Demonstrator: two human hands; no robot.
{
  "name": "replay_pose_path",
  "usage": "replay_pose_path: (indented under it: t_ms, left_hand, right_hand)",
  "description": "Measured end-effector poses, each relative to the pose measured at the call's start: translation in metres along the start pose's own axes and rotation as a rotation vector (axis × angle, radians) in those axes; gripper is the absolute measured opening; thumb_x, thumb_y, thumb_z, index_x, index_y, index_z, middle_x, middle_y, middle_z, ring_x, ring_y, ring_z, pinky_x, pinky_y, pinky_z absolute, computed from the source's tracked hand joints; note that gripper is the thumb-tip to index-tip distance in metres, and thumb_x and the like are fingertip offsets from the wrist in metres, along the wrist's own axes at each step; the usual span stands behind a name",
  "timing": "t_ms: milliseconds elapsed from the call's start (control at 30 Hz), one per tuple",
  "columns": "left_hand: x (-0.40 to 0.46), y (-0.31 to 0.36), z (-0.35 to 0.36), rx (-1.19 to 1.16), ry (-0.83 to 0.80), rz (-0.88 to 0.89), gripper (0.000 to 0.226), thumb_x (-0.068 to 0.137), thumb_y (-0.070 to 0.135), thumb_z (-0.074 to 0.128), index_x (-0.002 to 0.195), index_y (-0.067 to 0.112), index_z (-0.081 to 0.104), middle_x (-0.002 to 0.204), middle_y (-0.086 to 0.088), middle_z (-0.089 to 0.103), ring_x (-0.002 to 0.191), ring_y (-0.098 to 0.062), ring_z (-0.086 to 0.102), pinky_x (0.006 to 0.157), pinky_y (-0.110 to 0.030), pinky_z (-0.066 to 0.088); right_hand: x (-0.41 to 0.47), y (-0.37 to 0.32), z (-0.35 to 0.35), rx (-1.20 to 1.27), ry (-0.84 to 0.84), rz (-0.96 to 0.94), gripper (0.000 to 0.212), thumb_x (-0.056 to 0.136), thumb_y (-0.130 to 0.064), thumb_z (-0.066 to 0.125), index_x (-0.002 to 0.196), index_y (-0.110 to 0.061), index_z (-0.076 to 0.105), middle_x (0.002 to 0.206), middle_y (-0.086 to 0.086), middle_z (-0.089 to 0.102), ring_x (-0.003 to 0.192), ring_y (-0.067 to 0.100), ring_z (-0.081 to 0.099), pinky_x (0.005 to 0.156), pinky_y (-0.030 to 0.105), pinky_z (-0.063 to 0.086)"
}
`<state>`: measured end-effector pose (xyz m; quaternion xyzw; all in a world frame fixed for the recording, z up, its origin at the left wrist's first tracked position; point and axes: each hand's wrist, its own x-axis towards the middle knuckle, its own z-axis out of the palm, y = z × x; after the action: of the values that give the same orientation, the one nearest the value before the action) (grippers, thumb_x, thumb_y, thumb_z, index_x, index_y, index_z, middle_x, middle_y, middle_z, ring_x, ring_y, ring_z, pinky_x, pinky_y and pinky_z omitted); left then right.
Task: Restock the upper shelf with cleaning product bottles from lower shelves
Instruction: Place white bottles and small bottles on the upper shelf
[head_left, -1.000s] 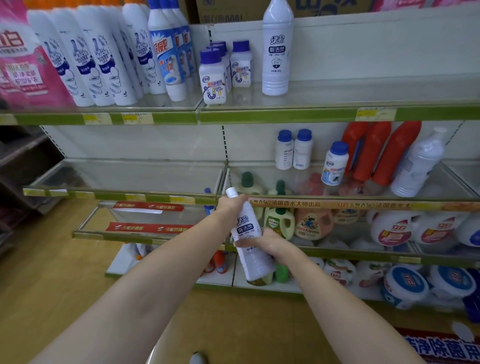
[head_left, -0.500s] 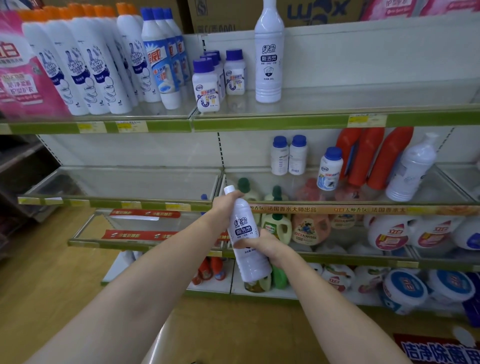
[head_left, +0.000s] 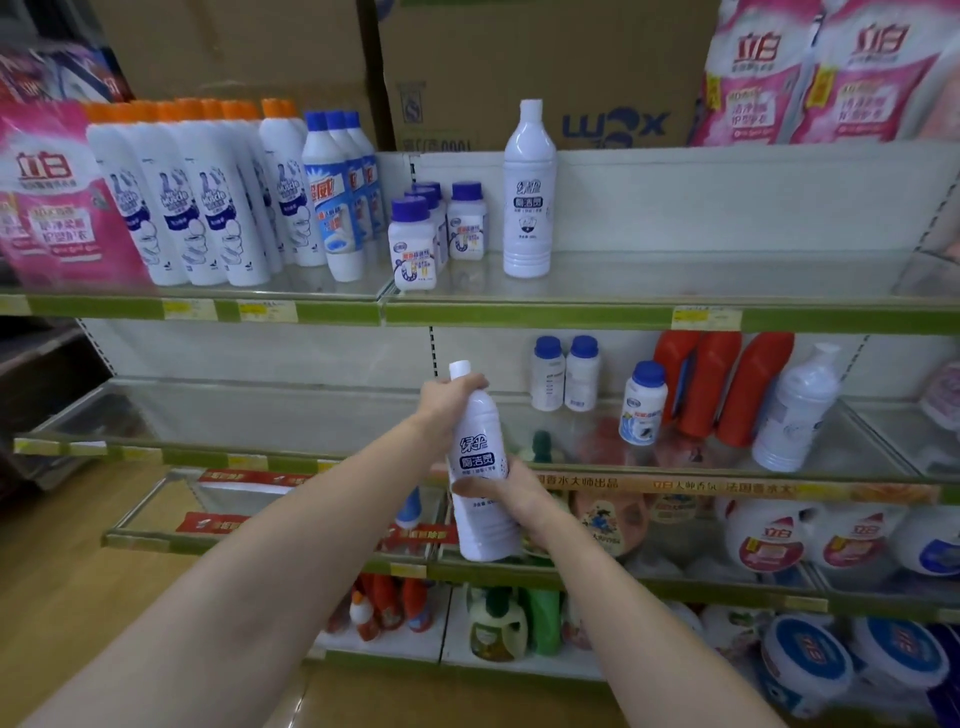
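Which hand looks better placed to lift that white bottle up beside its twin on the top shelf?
Probably the right hand. It wraps the held bottle around the body, taking its weight, and sits under the bare shelf right of the matching bottle. The left hand only grips the neck.

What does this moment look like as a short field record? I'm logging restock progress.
held item: white bottle, tilted
left hand: grips its neck
right hand: grips its body
upper shelf: one matching white bottle upright, bare space to its right
left of it: small purple-capped bottles
stage: held in front of the lower shelves, not yet placed
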<state>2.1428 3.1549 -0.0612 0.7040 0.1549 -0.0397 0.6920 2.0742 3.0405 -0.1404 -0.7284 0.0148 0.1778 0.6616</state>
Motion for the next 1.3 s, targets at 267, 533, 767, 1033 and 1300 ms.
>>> replay_pose_path:
  t_ms: [267,533,767,1033,1300]
  left_hand:
    - [-0.008,0.113,0.017,-0.018,-0.032,0.344,0.023,0.074,0.023,0.079,0.091,0.013,0.066,0.086,-0.008,0.071,0.072,-0.023,0.067,0.075,-0.039,0.059]
    - [-0.024,0.221,0.047,0.011,-0.034,0.758,0.035,0.073,0.026,0.079,0.048,0.022,0.055,0.052,0.009,0.051,0.053,-0.012,0.048,0.056,-0.026,0.037]
    - [0.003,0.264,0.068,0.089,-0.111,0.903,0.032,0.077,0.033,0.079,0.076,0.003,0.067,0.069,0.0,0.059,0.066,-0.014,0.053,0.065,-0.03,0.042]
    - [0.056,0.258,0.085,0.227,-0.127,0.842,0.047,0.086,0.039,0.073,0.091,-0.006,0.06,0.078,-0.008,0.057,0.07,-0.017,0.054,0.065,-0.033,0.042]
    - [0.086,0.261,0.101,0.491,0.036,0.832,0.051,0.097,0.052,0.049,0.114,0.005,0.053,0.114,-0.013,0.053,0.106,-0.032,0.053,0.092,-0.046,0.046]
  right_hand:
    - [0.017,-0.098,-0.019,-0.014,0.196,-0.308,0.067,0.065,-0.029,0.093,0.121,-0.022,0.056,0.108,-0.007,0.071,0.096,0.012,0.068,0.074,0.026,0.05]
    - [0.034,-0.201,-0.051,0.102,0.387,-0.586,0.061,0.07,-0.012,0.09,0.118,-0.019,0.053,0.105,-0.006,0.071,0.095,0.01,0.07,0.081,0.029,0.057]
    - [0.059,-0.252,-0.088,-0.036,0.572,-0.606,0.065,0.065,-0.023,0.093,0.113,-0.02,0.05,0.101,-0.008,0.064,0.094,0.016,0.063,0.071,0.024,0.051]
    - [0.096,-0.239,-0.108,-0.107,0.604,-0.513,0.057,0.065,-0.025,0.093,0.105,-0.025,0.053,0.093,-0.017,0.062,0.092,0.013,0.064,0.066,0.019,0.046]
    - [0.119,-0.251,-0.119,-0.216,0.566,-0.392,0.062,0.068,-0.035,0.09,0.115,-0.02,0.052,0.108,-0.004,0.065,0.1,0.02,0.061,0.078,0.032,0.048]
